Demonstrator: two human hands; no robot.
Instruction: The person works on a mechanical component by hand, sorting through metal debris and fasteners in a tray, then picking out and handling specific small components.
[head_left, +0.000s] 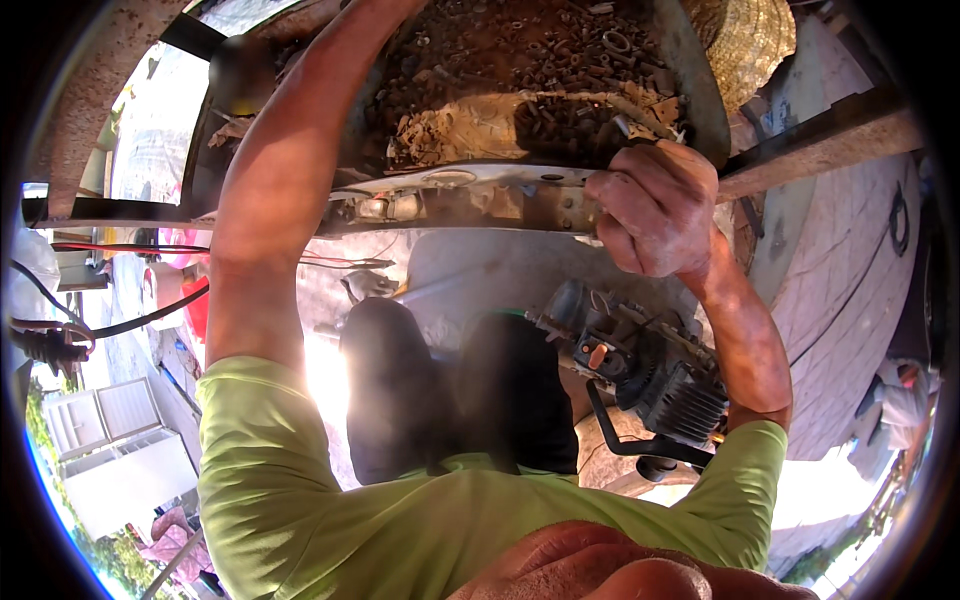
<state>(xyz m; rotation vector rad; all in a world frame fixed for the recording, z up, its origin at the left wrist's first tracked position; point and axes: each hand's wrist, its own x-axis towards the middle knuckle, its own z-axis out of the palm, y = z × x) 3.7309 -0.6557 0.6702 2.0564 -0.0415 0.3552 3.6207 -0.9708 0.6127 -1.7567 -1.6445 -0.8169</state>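
the tray (700, 90) of rusty nuts and bolts (540, 60): your right hand (655, 205) curls tight over its rim; your left hand is out of view.

Your left hand is cut off by the top edge, past the tray of rusty nuts and bolts (540, 60). Your right hand (655, 205) curls shut, hiding what it grips. The small engine (640, 365) partly hides your knee.
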